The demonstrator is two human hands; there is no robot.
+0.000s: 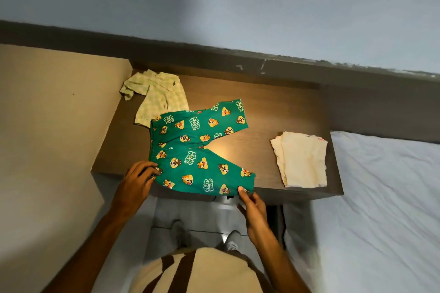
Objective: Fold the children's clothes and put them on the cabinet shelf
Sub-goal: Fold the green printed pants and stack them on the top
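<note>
Head view: a pair of small green cotton trousers printed with cartoon chipmunks [197,147] lies spread flat on a dark brown wooden tabletop [273,112], waistband toward nine o'clock, the two legs splayed toward two and five o'clock. The left hand [135,185] rests on the near waistband corner, fingers [148,169] slightly spread and curled onto the cloth. The right hand [253,209] pinches the near leg's hem between thumb and fingers. At eleven o'clock a pale green checked shirt [157,95] lies crumpled, its lower edge under the trousers. At three o'clock, well apart, sits a folded cream garment [302,159]. A white bedsheet [385,197] lies beyond it.
</note>
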